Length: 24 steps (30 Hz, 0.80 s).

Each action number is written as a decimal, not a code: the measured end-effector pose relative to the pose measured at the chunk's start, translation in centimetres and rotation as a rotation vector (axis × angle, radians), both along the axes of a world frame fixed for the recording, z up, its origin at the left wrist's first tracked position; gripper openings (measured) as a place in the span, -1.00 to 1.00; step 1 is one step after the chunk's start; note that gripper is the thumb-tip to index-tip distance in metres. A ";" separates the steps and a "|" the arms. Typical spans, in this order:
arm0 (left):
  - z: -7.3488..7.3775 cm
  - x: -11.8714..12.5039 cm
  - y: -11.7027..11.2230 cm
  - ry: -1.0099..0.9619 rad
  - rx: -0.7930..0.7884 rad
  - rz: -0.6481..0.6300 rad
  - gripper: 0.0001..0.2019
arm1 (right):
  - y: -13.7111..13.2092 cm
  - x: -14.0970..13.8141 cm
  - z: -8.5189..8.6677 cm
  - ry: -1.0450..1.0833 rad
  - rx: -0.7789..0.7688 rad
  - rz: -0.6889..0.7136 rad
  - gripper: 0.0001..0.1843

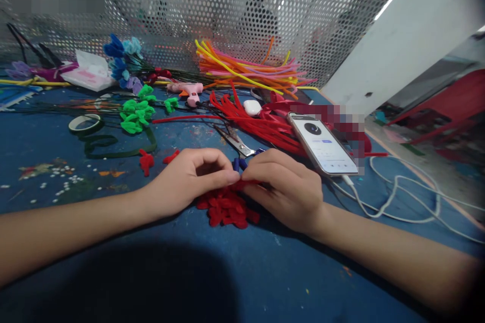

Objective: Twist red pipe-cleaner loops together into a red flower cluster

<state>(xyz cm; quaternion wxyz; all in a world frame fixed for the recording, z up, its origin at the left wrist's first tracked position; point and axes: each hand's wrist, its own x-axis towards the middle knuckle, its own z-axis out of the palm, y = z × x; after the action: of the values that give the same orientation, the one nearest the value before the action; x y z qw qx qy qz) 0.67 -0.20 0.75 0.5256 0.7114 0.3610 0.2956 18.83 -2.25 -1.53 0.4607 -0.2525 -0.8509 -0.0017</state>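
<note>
Head view: our left fingers (216, 180) press together, our right fingers (261, 175) pinch a red piece (249, 183), and slipping could scatter the red pile (227, 208) beneath.

Person, two upper limbs. Left hand (193, 174): bare, slim fingers and thumb, smooth back. Left forearm (83, 222): bare, slender, tapering toward wrist. Right hand (290, 186): bare, rounded knuckles, fingertips partly hidden. Right forearm (386, 247): bare, slender, shadowed near right edge.
</note>
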 end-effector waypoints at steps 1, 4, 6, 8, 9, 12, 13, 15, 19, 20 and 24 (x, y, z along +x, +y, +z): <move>0.0 0.0 0.0 -0.012 -0.001 -0.004 -0.84 | 0.0 -0.1 0.0 0.005 -0.003 0.005 -0.92; -0.2 0.0 0.1 -0.049 -0.008 -0.022 -0.85 | 0.0 -0.2 0.0 0.032 -0.037 0.010 -0.93; -0.3 -0.1 0.2 -0.061 -0.004 -0.017 -0.86 | 0.0 -0.4 0.2 0.046 -0.071 -0.002 -0.96; -0.5 -0.2 0.3 -0.070 0.013 0.003 -0.87 | -0.1 -0.5 0.5 0.046 -0.108 -0.015 -0.98; -0.6 -0.2 0.3 -0.074 0.022 0.014 -0.87 | -0.2 -0.6 0.6 0.044 -0.135 -0.019 -0.98; -0.6 -0.3 0.3 -0.075 0.037 0.036 -0.85 | -0.2 -0.8 0.9 0.096 -0.329 -0.030 -0.90; -0.6 -0.3 0.3 -0.073 0.040 0.039 -0.85 | -0.1 -0.8 0.9 0.138 -0.429 -0.025 -0.86; -0.5 -0.2 0.2 -0.070 0.051 0.037 -0.84 | 0.1 -0.9 0.9 0.226 -0.632 0.014 -0.78; -0.3 -0.2 0.1 -0.068 0.086 0.056 -0.83 | 0.7 -0.9 0.9 0.342 -0.837 0.088 -0.71; -0.3 -0.2 0.2 -0.065 0.096 0.070 -0.83 | 0.7 -0.9 0.9 0.358 -0.855 0.089 -0.73; -0.4 -0.2 0.4 -0.054 0.123 0.147 -0.80 | 0.6 -1.2 0.9 0.372 -0.871 0.078 -0.85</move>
<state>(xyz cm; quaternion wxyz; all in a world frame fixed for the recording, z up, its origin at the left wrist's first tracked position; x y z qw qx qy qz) 0.46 0.17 0.34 0.4673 0.7056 0.3792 0.3740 17.65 -1.68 -0.68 0.4563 -0.3858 -0.6844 0.4177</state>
